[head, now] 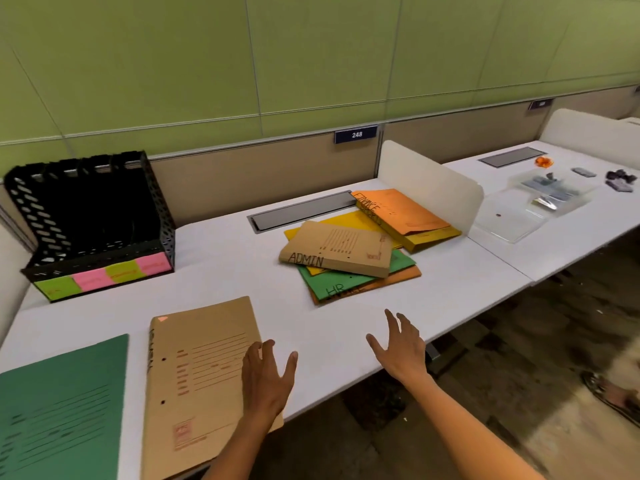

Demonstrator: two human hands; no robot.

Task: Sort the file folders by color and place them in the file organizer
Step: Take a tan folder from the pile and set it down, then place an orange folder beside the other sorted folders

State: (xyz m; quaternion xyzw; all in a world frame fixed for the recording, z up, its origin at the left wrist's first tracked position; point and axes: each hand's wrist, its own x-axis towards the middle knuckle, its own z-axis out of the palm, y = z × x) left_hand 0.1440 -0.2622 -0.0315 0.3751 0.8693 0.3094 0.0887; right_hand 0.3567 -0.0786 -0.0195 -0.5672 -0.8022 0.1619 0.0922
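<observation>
head view: both hands hover with fingers spread, holding nothing, left hand point(268, 379) over the flat tan cardboard folder point(204, 382) at lower centre, right hand point(403, 351) beside it. the folder looks light, stiff, slick; best pinched at an edge. black mesh file organizer point(93, 216) sits upper left.

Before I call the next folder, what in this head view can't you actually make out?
- Sticky labels on the file organizer: writing too small and blurred.
- Organizer slots: interior too dark to tell if anything is in them.
- Green folder: cut off by the left and bottom edges.
- Lower folders in the pile: covered by the ADMIN folder.
</observation>
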